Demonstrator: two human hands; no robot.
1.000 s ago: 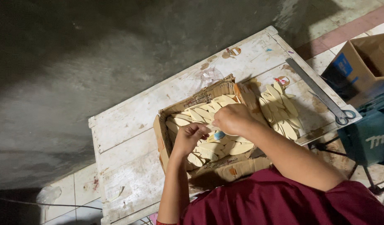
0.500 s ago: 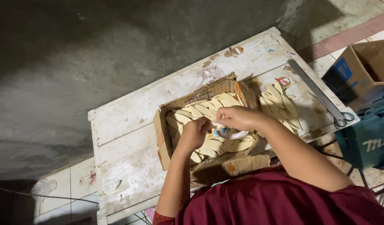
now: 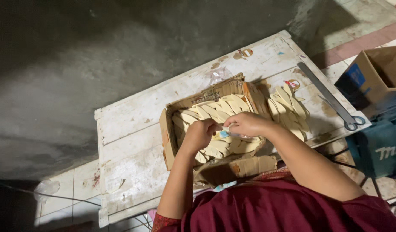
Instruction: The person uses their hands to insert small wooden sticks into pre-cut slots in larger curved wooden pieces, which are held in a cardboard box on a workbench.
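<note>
Both hands meet over the box (image 3: 208, 99) in the middle of the table (image 3: 133, 129). The left hand (image 3: 201, 134) and right hand (image 3: 245, 124) each pinch an end of a small tube (image 3: 224, 134). The tube lies flat, its long way from 9 to 3 o'clock. Pale sticks (image 3: 215, 112) fill the box, tips toward 10 o'clock. More sticks lie at 3 o'clock.

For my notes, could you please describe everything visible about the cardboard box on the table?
The box is a shallow, open tray of worn brown cardboard with torn, splayed flaps. It lies flat on the white table, packed with overlapping pale wooden pieces. Both hands, left and right, work over it, pinching a small item.
</note>
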